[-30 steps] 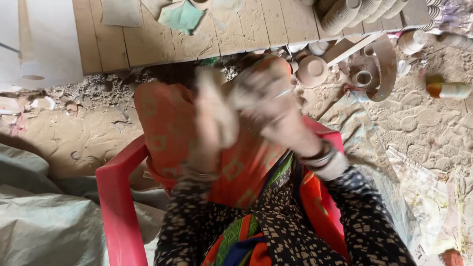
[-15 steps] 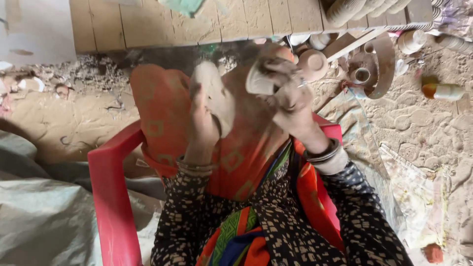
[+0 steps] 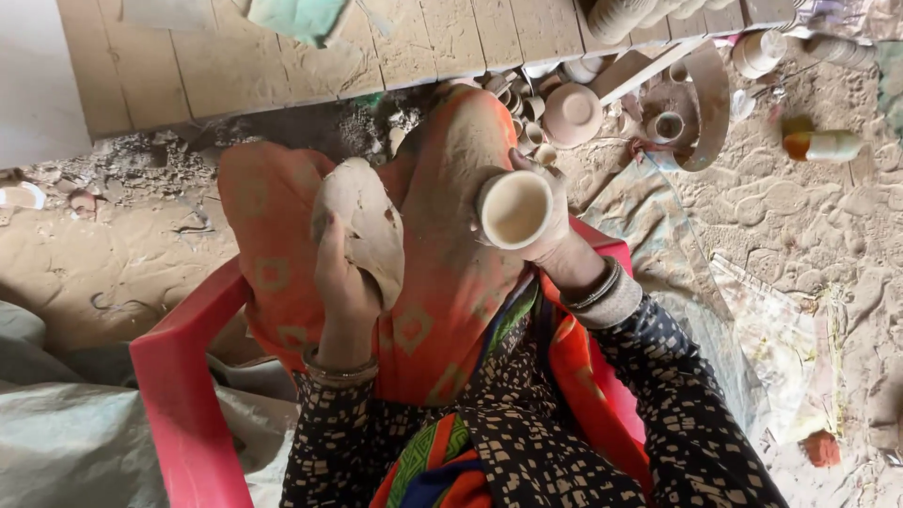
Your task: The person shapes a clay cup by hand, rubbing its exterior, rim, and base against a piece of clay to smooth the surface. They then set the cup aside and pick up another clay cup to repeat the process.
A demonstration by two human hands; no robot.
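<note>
Clay cup [image 3: 514, 209], empty, hand-held

**Student:** How are the two hands posed?

**Instructor:** Take the red chair [image 3: 179, 376] as landmark. The left hand [image 3: 343, 273] is raised above the chair's seat, nearer its left armrest, palm turned inward, fingers and thumb curled round a flat lump of clay [image 3: 362, 221]. The left forearm rises steeply from the lap, bangles at the wrist.

**Student:** And the right?

**Instructor:** The right hand [image 3: 546, 226] is raised over the chair's right edge, fingers wrapped round a small clay cup [image 3: 514, 209] whose mouth faces the camera. The right forearm slants up from the patterned sleeve, wrist banded with bangles. The hands are apart, at about the same height.
</note>
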